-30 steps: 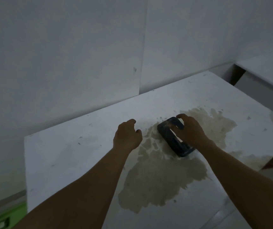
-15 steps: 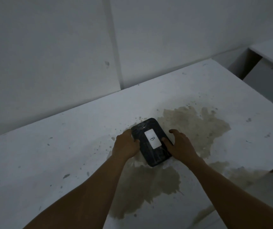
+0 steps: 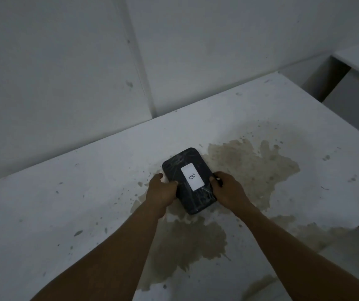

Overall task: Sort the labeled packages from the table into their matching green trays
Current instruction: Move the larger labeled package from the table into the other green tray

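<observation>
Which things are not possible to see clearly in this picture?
- Head view: no green trays in the frame.
- Underside of the package: hidden against the table.
- Fingertips of the left hand and the right hand: partly behind the package edges.
- Dark-red thing at the right edge: cut off.

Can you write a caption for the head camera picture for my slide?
Both hands, left and right, grip a black package labeled B over a stained white table.
</observation>
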